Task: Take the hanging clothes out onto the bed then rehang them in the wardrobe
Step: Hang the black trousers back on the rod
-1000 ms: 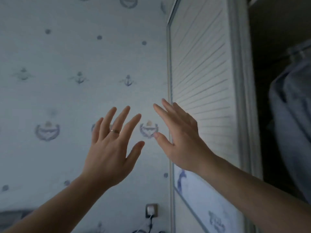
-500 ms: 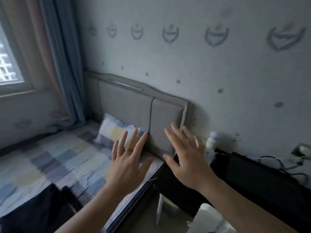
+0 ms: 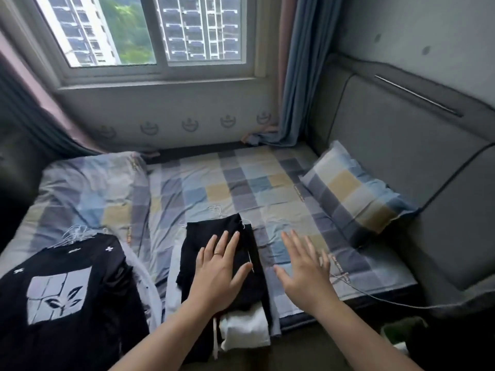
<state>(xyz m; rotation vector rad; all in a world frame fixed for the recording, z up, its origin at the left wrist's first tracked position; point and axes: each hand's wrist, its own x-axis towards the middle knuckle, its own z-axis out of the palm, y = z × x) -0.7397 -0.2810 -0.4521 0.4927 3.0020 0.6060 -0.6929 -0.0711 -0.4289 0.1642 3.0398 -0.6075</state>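
On the checked bed (image 3: 241,188) lies a pile of clothes with a black garment (image 3: 203,242) on top and white cloth (image 3: 243,330) beneath, thin wire hangers (image 3: 217,210) showing at its far end. A second pile, topped by a black printed shirt (image 3: 61,287) with wire hangers (image 3: 77,234), lies at the left. My left hand (image 3: 222,271), fingers spread, hovers over the middle black garment and holds nothing. My right hand (image 3: 305,269) is spread open above the bare sheet just right of that pile. The wardrobe is out of view.
A checked pillow (image 3: 356,194) leans against the grey padded headboard (image 3: 401,145) on the right. A folded quilt (image 3: 88,188) lies at the left. The window (image 3: 150,30) and blue curtain (image 3: 297,76) stand behind the bed. A thin cable (image 3: 375,297) runs off the bed's right edge.
The view has swung left and down, from the wardrobe door, past the headboard, to the bed. Both open hands now hover over the bed, the left above the black pile.
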